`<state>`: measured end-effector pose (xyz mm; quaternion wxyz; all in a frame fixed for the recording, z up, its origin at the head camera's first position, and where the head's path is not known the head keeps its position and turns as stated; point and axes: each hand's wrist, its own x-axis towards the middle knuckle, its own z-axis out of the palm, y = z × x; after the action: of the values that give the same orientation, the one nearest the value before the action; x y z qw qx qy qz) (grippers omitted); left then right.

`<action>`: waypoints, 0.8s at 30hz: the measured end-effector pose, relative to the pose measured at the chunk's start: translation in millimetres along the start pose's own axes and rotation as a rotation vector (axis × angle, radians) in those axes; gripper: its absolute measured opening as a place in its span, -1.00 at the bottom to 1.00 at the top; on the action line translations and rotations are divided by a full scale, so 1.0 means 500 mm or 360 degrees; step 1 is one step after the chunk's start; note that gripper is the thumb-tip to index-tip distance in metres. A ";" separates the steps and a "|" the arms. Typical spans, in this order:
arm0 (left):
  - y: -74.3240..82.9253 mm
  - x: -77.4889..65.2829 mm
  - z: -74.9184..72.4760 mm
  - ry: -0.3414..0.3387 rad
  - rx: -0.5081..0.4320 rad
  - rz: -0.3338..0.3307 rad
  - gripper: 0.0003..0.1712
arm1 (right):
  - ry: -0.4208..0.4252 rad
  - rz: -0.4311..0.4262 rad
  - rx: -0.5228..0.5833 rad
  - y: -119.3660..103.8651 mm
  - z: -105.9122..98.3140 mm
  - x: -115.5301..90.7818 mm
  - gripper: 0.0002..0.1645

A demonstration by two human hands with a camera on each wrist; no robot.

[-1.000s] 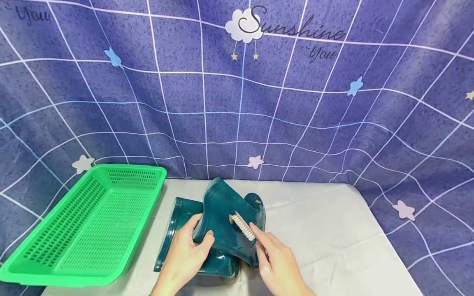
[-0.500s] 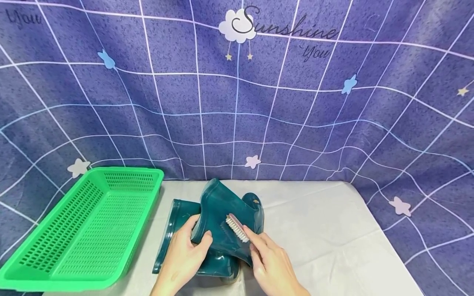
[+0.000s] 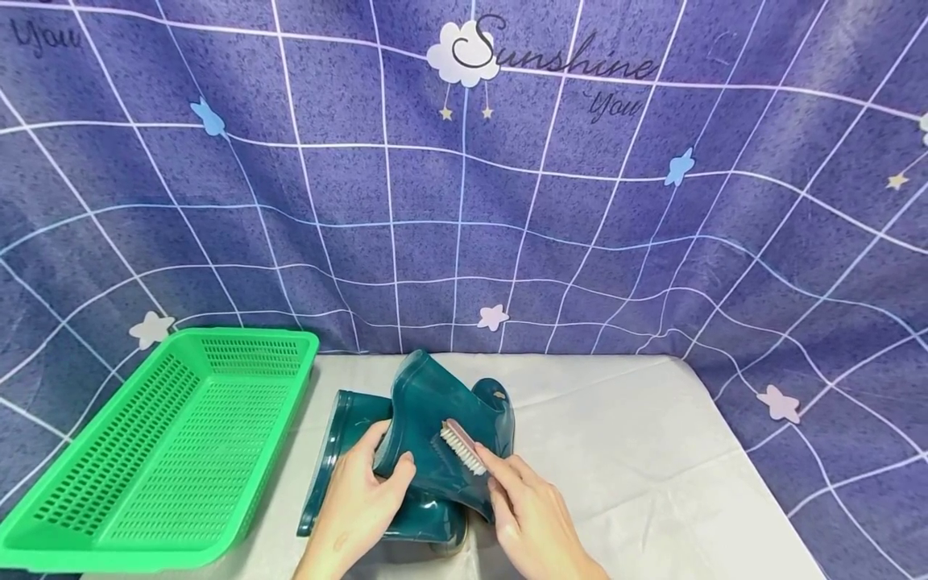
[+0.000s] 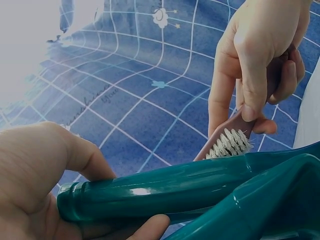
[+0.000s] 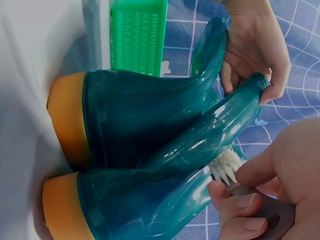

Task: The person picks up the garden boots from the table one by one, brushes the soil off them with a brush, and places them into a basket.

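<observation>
- Although little differed from half a second earlier, set against a full second earlier the right hand [image 3: 535, 515] had turned the brush [image 3: 461, 445], showing more of its pinkish back; the bristles sat about where a brown mark had been visible.
- Judging by that, the brushing was centred on that spot. Whether the mark was gone or merely covered could not be told, nor whether the bristles pressed the surface or sat just off it.
- The right fingers were closed round the handle, the index finger stretched along the brush, the wrist coming in from the lower right.
- The left hand [image 3: 358, 487] reached in from the lower left, fingers bent round the rim of the upper boot [image 3: 428, 399], thumb on the face toward the head camera, pinching it firmly, as far as could be judged.
- That teal boot was between the hands, its opening toward the left one, overlapping the second boot [image 3: 358, 415].
- Beneath them spread the pale bench [image 3: 616, 451]; the green basket [image 3: 109, 557] stood to the left, apart from the boots.
- Behind everything hung the blue gridded curtain [image 3: 348, 189].
</observation>
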<state>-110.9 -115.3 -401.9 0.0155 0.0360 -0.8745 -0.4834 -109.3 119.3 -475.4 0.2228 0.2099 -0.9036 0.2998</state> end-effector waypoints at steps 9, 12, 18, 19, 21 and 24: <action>-0.001 0.003 0.002 -0.0021 -0.0013 -0.0024 -0.46 | 0.0028 -0.0053 0.0003 0.001 -0.004 -0.001 -0.29; -0.002 0.005 0.001 -0.0030 -0.0004 -0.0036 -0.43 | 0.0030 -0.0061 0.0021 0.001 -0.005 0.000 -0.28; -0.003 0.006 0.002 -0.0033 -0.0010 -0.0044 -0.43 | -0.0008 -0.0010 0.0059 0.000 -0.008 0.000 -0.28; -0.004 0.007 0.001 -0.0035 -0.0010 -0.0046 -0.43 | -0.0007 -0.0018 0.0062 0.000 -0.008 0.000 -0.27; -0.005 0.008 0.001 -0.0036 -0.0011 -0.0053 -0.44 | -0.0010 -0.0023 0.0072 0.000 -0.008 0.001 -0.28; -0.005 0.011 0.000 -0.0034 -0.0008 -0.0055 -0.44 | 0.0007 -0.0034 0.0085 -0.001 -0.008 0.003 -0.26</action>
<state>-116.1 -116.9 -404.2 -0.0021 0.0459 -0.8727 -0.4861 -109.3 121.1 -471.6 0.2223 0.2246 -0.8924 0.3220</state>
